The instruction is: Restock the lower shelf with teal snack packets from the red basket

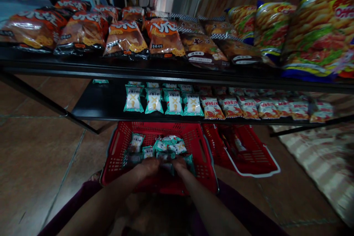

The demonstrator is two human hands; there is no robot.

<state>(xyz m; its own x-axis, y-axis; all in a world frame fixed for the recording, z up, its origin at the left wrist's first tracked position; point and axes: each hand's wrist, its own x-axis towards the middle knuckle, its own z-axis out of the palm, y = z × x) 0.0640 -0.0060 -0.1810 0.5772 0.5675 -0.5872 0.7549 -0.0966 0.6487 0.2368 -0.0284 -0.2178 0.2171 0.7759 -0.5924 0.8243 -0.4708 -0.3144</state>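
Both of my hands reach down into a red shopping basket between my legs. Several small green-and-white snack packets lie loosely inside it. My left hand is closed at the edge of a packet near the basket's middle. Close beside it, my right hand is closed at the other side of a packet. The fingertips are dark and partly hidden among the packets.
A black lower shelf holds rows of green packets and red-and-white packets. Above, a shelf carries orange snack bags and large yellow bags. A second red basket with a white handle stands at right, near striped cloth.
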